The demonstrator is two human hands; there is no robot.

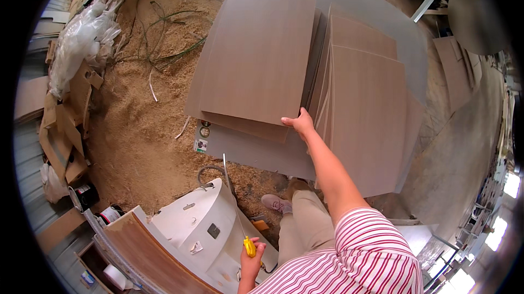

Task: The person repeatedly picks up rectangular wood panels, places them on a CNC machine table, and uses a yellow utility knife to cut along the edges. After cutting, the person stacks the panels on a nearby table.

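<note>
My left hand (251,258) is low in the view, closed round a yellow tape measure (249,246). Its thin pale blade (224,164) runs out upward over a white moulded piece. With my arm stretched forward, my right hand (299,122) grips the near right corner of a brown wood-look panel (256,48). The thumb lies at the panel's near edge and the other fingers go partly out of sight at its side. This panel rests on another brown panel (240,124), slightly offset. Right of it leans a second stack of brown panels (365,114), fanned at its left edge.
A large grey sheet (256,149) lies under both stacks. Sawdust (136,125) covers the floor at left, with green strapping (164,18) on it. Clear plastic wrap (82,43) and board offcuts (63,135) line the left wall. The white moulded piece (185,217) stands beside my legs.
</note>
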